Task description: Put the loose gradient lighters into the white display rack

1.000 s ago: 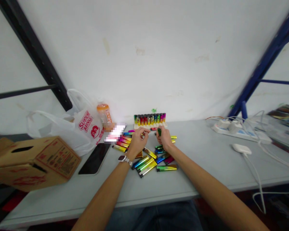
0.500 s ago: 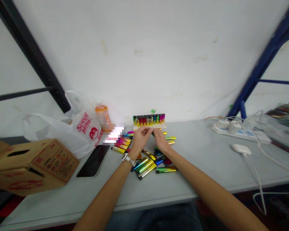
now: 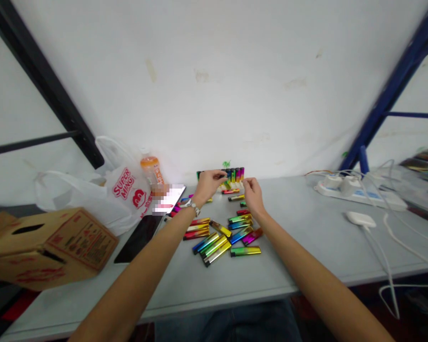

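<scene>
Shiny multicoloured cigarette lighters lie loose on the table, among them a green and yellow lighter (image 3: 246, 251) at the front. Behind them several more stand upright in a row (image 3: 238, 175) set in a pale holder (image 3: 237, 186). My left hand (image 3: 207, 184) is in front of the row and covers its left part. Its fingertips are pinched together beside the standing lighters; what they hold is too small to make out. Just right of the holder, my right hand (image 3: 253, 194) has thumb and finger pressed together, and anything between them is hidden.
To the left are a cardboard box (image 3: 82, 240), a white plastic bag (image 3: 121, 192), an orange drink bottle (image 3: 150, 166) and a dark phone (image 3: 137, 242). At right, a power strip (image 3: 381, 198) and a white charger (image 3: 361, 219) trail cables. A wall closes off the back.
My hands were together in front of the row and are now apart. The left has moved up to the standing lighters, the right has shifted right, uncovering loose lighters between my arms.
</scene>
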The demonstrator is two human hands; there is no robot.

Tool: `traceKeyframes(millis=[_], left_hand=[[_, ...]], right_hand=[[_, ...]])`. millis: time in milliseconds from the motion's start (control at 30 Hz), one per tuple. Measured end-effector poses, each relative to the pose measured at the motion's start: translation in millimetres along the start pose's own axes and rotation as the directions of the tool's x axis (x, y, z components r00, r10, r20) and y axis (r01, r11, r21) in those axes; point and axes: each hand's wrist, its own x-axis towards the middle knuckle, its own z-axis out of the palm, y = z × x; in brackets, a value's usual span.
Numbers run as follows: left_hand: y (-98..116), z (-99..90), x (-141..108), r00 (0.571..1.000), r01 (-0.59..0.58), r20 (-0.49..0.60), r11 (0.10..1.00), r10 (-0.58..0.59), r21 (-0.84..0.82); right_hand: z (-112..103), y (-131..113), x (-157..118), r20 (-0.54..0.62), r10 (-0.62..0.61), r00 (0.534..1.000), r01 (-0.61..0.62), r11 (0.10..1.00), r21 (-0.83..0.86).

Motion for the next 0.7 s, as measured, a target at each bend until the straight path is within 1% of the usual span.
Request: traceKeyframes(millis=[67,167,233,300,400,567,633,700], left_hand=[[1,4.9,22,0.996,-0.071,0.066,0.988,0.063,0.135],[-1,18.0,47,0.980,-0.160,0.164,0.944,0.116,0.289],[-6,26.9,58,0.973,-0.189,0.196,0.918,0.125,0.350],[-13,33.7,65,0.971,-0.194,0.206,0.909,0.123,0.370],[-24,38.6,72,0.971,-0.183,0.208,0.918,0.114,0.352],[-31,36.8,74,0.969,-0.172,0.232,0.911,0.087,0.374],[-32,35.1,71,0.971,-0.189,0.216,0.892,0.107,0.410],[-33,33.9,66,0.971,-0.225,0.178,0.857,0.158,0.464]], right_hand=[[-7,1,5,-0.008,0.021,1.000,-0.021,1.000,0.000],[-12,3,6,0.025,0.048,0.999,-0.047,0.999,-0.021],[-13,5,6,0.048,0.055,0.997,-0.054,0.998,-0.032],[-12,5,7,0.059,0.057,0.997,-0.055,0.998,-0.034],[-12,5,8,0.056,0.064,0.996,-0.060,0.996,-0.063],[-12,3,8,0.056,0.073,0.996,-0.067,0.993,-0.097],[-12,3,8,0.059,0.066,0.996,-0.060,0.993,-0.104],[-11,4,7,0.061,0.057,0.996,-0.050,0.993,-0.111]])
